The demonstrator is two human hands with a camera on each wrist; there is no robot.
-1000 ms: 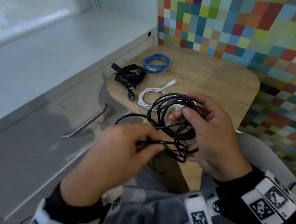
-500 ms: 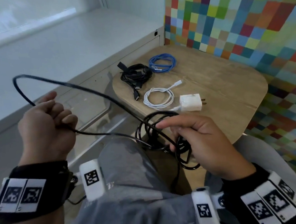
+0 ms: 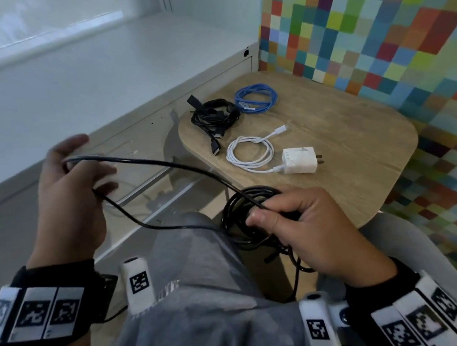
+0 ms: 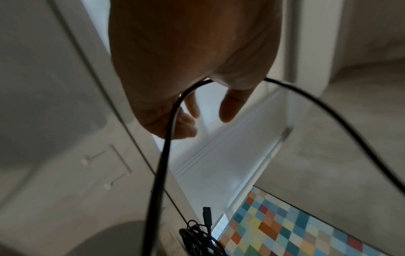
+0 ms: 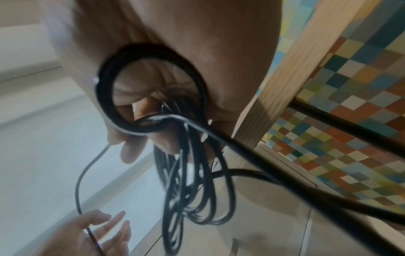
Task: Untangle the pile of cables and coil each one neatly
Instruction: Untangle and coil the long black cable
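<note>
Our right hand (image 3: 321, 230) grips the coiled black cable (image 3: 243, 216) over our lap; its loose strand runs leftward across our open-fingered left hand (image 3: 69, 195). Wooden table (image 3: 359, 142), checkered wall (image 3: 374, 16) beyond.

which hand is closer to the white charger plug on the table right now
Right. The right hand holds the black cable coil just off the table's near edge, directly in front of the white charger plug. The left hand is out to the left, beyond the table.

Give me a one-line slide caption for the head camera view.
Right hand grips a black cable coil while the open left hand guides its loose strand.
</note>
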